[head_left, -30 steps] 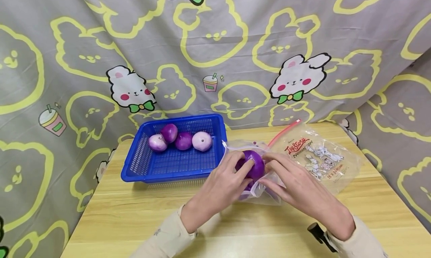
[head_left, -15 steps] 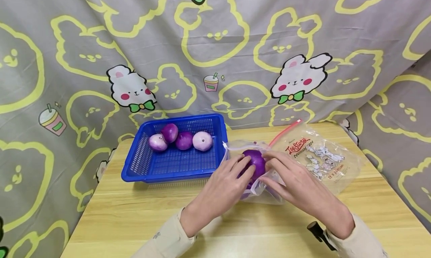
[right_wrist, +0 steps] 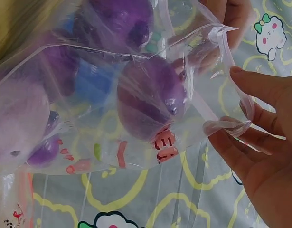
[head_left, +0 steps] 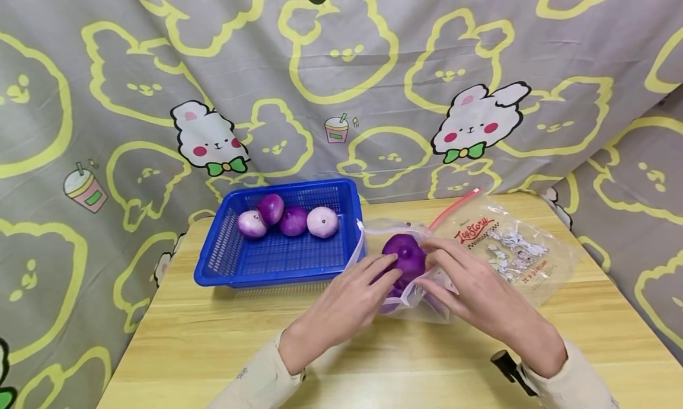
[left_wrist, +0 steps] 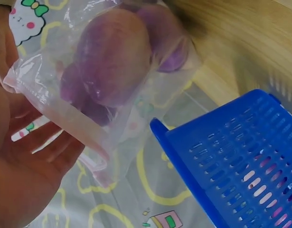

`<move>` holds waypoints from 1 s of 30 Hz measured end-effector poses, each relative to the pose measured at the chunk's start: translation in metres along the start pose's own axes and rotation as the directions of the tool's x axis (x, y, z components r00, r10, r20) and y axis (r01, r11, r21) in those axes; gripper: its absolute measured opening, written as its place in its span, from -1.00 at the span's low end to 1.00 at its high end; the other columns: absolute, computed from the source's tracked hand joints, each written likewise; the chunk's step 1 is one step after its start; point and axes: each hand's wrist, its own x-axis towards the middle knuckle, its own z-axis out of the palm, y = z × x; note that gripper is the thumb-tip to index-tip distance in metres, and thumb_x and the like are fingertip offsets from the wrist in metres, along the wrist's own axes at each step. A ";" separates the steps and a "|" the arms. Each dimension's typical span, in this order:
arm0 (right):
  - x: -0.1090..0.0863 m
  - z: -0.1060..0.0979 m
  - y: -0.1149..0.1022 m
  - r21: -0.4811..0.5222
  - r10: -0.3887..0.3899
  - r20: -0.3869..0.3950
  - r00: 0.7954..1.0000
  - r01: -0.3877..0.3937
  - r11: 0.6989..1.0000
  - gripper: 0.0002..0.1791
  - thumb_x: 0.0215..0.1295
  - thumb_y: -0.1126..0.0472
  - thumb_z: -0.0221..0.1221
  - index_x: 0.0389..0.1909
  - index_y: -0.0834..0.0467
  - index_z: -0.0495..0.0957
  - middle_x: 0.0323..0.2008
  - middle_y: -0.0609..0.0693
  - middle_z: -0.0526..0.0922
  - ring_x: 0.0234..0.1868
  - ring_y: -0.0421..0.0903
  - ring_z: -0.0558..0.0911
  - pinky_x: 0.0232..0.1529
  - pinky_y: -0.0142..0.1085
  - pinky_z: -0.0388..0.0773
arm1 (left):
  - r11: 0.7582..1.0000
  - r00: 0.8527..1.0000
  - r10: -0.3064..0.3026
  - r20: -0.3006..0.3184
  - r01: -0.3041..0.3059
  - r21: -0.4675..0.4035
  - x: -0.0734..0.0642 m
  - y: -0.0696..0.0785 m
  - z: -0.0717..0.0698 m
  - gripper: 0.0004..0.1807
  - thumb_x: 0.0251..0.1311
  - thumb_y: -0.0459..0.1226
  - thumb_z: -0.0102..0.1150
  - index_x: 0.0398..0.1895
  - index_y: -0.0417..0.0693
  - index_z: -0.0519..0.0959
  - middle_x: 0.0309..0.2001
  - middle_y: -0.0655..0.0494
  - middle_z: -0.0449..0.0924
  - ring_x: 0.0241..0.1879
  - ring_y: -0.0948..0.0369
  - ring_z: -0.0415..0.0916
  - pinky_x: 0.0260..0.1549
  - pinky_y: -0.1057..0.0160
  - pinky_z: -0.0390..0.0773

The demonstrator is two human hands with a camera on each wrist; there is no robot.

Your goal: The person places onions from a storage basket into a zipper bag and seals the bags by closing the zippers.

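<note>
In the head view a purple onion (head_left: 407, 256) sits at the mouth of a clear zip bag (right_wrist: 150, 156) that holds several more onions. My left hand (head_left: 352, 290) reaches over the near left side of the mouth, its fingers extended and their tips against the onion. Relaxed fingers of that hand (left_wrist: 36, 147) show at the bag's edge in the left wrist view. My right hand (head_left: 475, 284) pinches the bag's rim between thumb and fingers on the right. The bag bulges with onions (left_wrist: 112, 57) in the left wrist view.
A blue plastic basket (head_left: 277, 278) with several onions (head_left: 322, 222) stands left of the bag. Behind and to the right lies a flat printed bag (head_left: 512, 249) with a red slider. A patterned curtain (head_left: 341, 89) hangs along the wooden table's (head_left: 213, 350) far edge.
The onion at the bag's mouth has turned and moved slightly right, so its stem end now faces up. My left fingers have drawn back a little to the left. The right hand keeps its pinch.
</note>
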 end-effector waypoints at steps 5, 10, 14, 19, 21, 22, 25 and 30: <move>-0.002 0.000 0.001 -0.012 -0.014 -0.001 1.000 0.014 1.000 -0.42 0.49 -0.23 -0.06 0.01 0.19 0.60 0.15 0.08 0.57 0.10 -0.06 0.60 0.17 -0.30 0.48 | 0.999 0.997 0.006 0.071 -0.003 -0.051 0.001 -0.002 0.000 -0.49 0.32 -0.35 0.11 0.35 -0.08 0.43 0.35 -0.04 0.41 0.34 0.04 0.35 0.33 0.15 0.33; -0.001 0.000 0.004 0.038 -0.049 -0.029 0.998 0.050 0.998 -0.52 0.45 -0.16 0.07 -0.01 0.18 0.60 0.12 0.04 0.58 -0.07 -0.17 0.63 0.05 -0.41 0.53 | 0.992 0.994 0.001 -0.106 -0.014 -0.128 0.002 -0.013 -0.013 -0.55 0.18 -0.46 0.16 0.18 -0.17 0.54 0.18 -0.07 0.53 0.20 0.07 0.47 0.30 0.23 0.37; 0.002 -0.004 0.010 0.087 -0.073 -0.071 0.995 0.079 0.993 -0.60 0.42 -0.11 0.14 -0.13 0.17 0.61 0.08 0.03 0.59 -0.14 -0.17 0.64 -0.01 -0.50 0.51 | 0.986 0.978 -0.067 -0.197 0.035 -0.162 0.003 -0.033 -0.026 -0.60 0.20 -0.51 0.13 0.13 -0.19 0.56 0.18 -0.14 0.51 0.23 0.04 0.44 0.35 0.19 0.31; 0.005 -0.008 0.020 0.142 -0.069 -0.089 0.994 0.081 0.987 -0.70 0.38 -0.06 0.21 -0.32 0.12 0.56 0.04 0.00 0.62 -0.09 -0.10 0.66 -0.02 -0.55 0.47 | 0.957 0.980 -0.178 -0.086 0.152 -0.246 0.006 -0.062 -0.025 -0.48 0.28 -0.53 0.08 0.30 -0.08 0.45 0.35 -0.13 0.34 0.37 0.00 0.28 0.28 0.08 0.40; 0.007 -0.009 0.024 0.157 -0.059 -0.092 0.994 0.073 0.985 -0.76 0.31 0.01 0.30 -0.34 0.10 0.55 0.03 -0.02 0.63 -0.06 -0.08 0.67 0.01 -0.54 0.46 | 0.946 0.981 -0.190 -0.033 0.174 -0.272 0.007 -0.071 -0.020 -0.41 0.29 -0.53 0.08 0.37 0.00 0.40 0.40 -0.09 0.27 0.41 0.01 0.22 0.23 0.07 0.46; 0.007 -0.010 0.025 0.163 -0.052 -0.093 0.994 0.067 0.984 -0.78 0.26 0.05 0.34 -0.35 0.09 0.55 0.03 -0.03 0.64 -0.04 -0.08 0.67 0.02 -0.54 0.45 | 0.940 0.982 -0.187 -0.013 0.175 -0.293 0.007 -0.075 -0.018 -0.38 0.28 -0.54 0.07 0.39 0.03 0.37 0.42 -0.07 0.25 0.42 0.02 0.20 0.22 0.07 0.47; 0.008 -0.011 0.029 0.192 -0.025 -0.089 0.996 0.041 0.981 -0.77 0.12 0.18 0.43 -0.35 0.05 0.54 0.04 -0.05 0.65 0.03 -0.06 0.65 0.08 -0.53 0.43 | 0.920 0.986 -0.164 0.010 0.157 -0.358 0.009 -0.084 -0.010 -0.36 0.28 -0.56 0.06 0.39 0.06 0.36 0.42 -0.04 0.25 0.44 0.05 0.17 0.25 0.08 0.43; 0.008 -0.015 0.034 0.274 0.023 -0.064 0.998 -0.005 0.962 -0.60 -0.08 0.39 0.50 -0.33 -0.02 0.53 0.05 -0.03 0.66 0.01 -0.10 0.65 0.02 -0.52 0.45 | 0.907 0.993 -0.113 -0.017 0.096 -0.409 0.015 -0.087 -0.003 -0.56 0.28 -0.52 0.13 0.20 -0.08 0.44 0.23 0.00 0.45 0.30 0.15 0.36 0.28 0.20 0.38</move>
